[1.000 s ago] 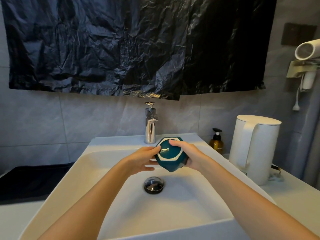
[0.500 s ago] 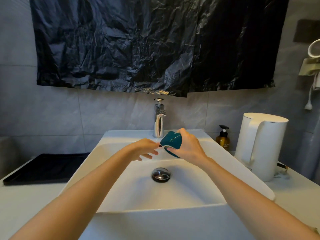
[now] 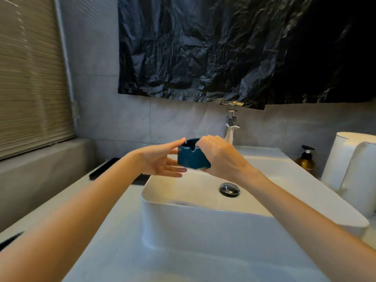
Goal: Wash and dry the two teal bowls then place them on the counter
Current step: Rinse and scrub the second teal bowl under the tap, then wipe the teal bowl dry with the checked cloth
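- The right hand [image 3: 221, 157] grips a teal bowl [image 3: 194, 154]. Its fingers [image 3: 205, 140] curl over the rim.
- The left hand [image 3: 160, 159] is flat, and its fingers [image 3: 175, 169] are straight. They sit right at the bowl's left side and hold nothing.
- The bowl is up in the air with its open side up. It hangs over the back left edge of the sink [image 3: 146, 192], near the faucet [image 3: 232, 127].
- Only one hand really holds the bowl. If it is wet, it could slip out.
- A drop would land it in the hard sink by the drain plug [image 3: 228, 189]. The bowl might chip.
- A swing to the left could bump the bowl on the sink's edge before it reaches the counter [image 3: 122, 241].
- The other teal bowl is not in sight, so that part of the job looks undone.
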Tool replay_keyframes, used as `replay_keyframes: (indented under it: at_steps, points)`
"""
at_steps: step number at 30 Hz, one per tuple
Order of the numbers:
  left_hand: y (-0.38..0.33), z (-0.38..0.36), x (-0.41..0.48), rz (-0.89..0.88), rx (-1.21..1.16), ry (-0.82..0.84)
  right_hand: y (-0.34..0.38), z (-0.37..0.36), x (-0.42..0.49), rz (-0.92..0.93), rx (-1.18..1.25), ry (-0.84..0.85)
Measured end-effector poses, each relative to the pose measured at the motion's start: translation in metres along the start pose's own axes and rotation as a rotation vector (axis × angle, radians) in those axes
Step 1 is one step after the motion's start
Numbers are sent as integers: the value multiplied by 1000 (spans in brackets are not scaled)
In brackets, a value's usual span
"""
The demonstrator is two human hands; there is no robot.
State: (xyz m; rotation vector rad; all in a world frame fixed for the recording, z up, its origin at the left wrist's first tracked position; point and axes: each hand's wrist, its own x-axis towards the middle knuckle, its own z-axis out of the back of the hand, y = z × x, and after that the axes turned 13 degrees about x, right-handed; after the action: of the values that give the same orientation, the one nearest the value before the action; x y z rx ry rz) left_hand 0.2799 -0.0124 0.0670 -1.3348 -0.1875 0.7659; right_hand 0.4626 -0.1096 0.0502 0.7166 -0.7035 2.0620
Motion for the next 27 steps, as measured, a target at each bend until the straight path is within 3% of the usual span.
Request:
replay_keyframes:
  at_steps: [4,11,17,22,27]
  points:
    - [17,23,-42,2,-154,-109,37,-17,37,95,36,-48]
    - [53,65,-120,-7,-155,-402,104,-61,81,94,131,1]
    - [109,90,-159,11,33,-609,164,-93,98,-20,307,292]
    - [158,104,-175,111,559,-770,202,-132,93,-63,339,328]
    - [200,119,-198,60,622,-956,208,-164,85,-90,255,344]
